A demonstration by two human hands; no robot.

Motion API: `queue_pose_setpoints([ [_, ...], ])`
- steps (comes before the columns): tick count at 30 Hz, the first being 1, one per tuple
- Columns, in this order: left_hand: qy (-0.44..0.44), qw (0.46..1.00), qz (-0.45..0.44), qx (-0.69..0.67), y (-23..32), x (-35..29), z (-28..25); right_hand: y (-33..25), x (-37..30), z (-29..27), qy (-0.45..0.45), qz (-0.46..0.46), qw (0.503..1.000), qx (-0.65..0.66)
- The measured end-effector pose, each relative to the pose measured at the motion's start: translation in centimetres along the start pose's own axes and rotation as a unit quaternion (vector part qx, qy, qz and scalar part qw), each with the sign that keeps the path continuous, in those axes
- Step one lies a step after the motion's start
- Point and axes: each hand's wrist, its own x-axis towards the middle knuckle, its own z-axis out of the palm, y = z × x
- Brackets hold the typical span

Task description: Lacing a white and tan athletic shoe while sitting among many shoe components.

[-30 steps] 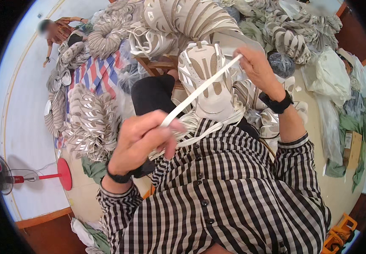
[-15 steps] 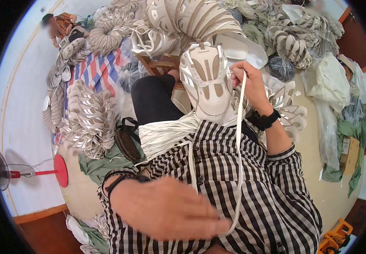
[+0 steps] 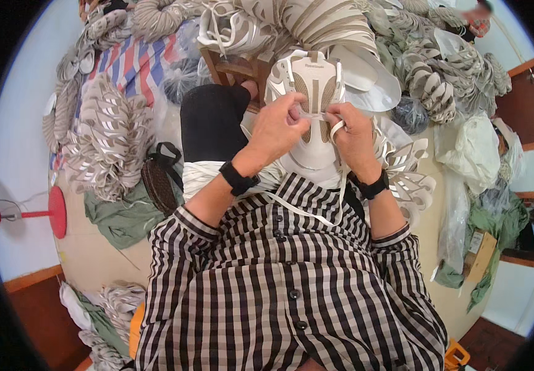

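A beige and white shoe upper (image 3: 316, 73) with mesh panels stands in front of my chest, toe end toward me. Both my hands are on its lower front part. My left hand (image 3: 274, 128) pinches at the left lace row, where a short span of white shoelace (image 3: 298, 212) seems to cross to the other side. My right hand (image 3: 353, 141) grips the lace at the right row, with a loop round its fingers. From there the lace hangs down over my shirt and curves left. A bundle of white laces (image 3: 200, 175) lies across my thigh.
Beyond the shoe, a long curved stack of shoe uppers (image 3: 335, 25) rests by a wooden stool (image 3: 233, 65). More uppers (image 3: 109, 139) are heaped at left, near a brown bag (image 3: 158, 185). Plastic bags (image 3: 474, 151) and a carton (image 3: 480, 255) lie at right. Another person (image 3: 479, 21) is far right.
My left hand has gone from low over my lap up to the shoe upper. My right hand has moved in closer to its middle. The stretched lace now hangs slack.
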Motion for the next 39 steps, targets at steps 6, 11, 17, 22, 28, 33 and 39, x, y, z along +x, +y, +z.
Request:
queue_pose_setpoints([
  [6, 0.023, 1.0, 0.015, 0.002, -0.8, -0.6, 1.1, -0.3, 0.0, -0.4, -0.023, -0.066, 0.995, -0.076],
  [11, 0.008, 1.0, -0.007, -0.02, -0.7, -0.9, 1.1, -1.0, 0.2, 0.0, -0.002, -0.067, 0.996, -0.055],
  [17, 0.009, 1.0, -0.004, -0.016, -0.7, -1.3, 1.4, -0.9, 0.7, 0.3, -0.021, -0.118, 0.984, -0.131],
  [22, 0.008, 1.0, 0.001, -0.02, -1.0, -1.5, 1.5, -0.9, 0.6, 0.2, -0.027, -0.115, 0.983, -0.137],
  [28, 0.011, 1.0, -0.001, -0.015, -1.0, -1.7, 1.5, -0.8, 0.4, 0.3, -0.021, -0.108, 0.985, -0.136],
  [33, 0.019, 1.0, 0.016, -0.019, -1.1, -1.8, 1.6, -0.9, 0.9, -0.1, -0.056, -0.109, 0.981, -0.148],
  [39, 0.017, 1.0, 0.016, -0.007, -1.0, -1.7, 1.6, -0.9, 2.0, -0.9, -0.122, -0.072, 0.986, -0.092],
])
